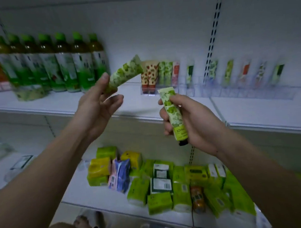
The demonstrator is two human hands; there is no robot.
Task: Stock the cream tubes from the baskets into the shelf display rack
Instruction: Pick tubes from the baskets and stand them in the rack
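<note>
My left hand [99, 101] holds a green leaf-print cream tube [125, 73] by its cap end, tilted up to the right toward the rack. Another green leaf-print tube [172, 112] stands nearly upright in my right hand [191, 120], black cap down. The clear display rack [215, 89] stretches along the upper shelf. At its left end stand strawberry-print tubes [149, 74] and green tubes [165, 71]; further right several tubes stand in separate slots. No basket can be made out clearly.
Green-capped tea bottles [53, 63] line the upper shelf at left. Below, the lower shelf [102, 197] carries green and yellow tissue packs [160, 182] and a can. A slotted shelf upright [212, 38] runs behind the rack. My knee and foot show at the bottom.
</note>
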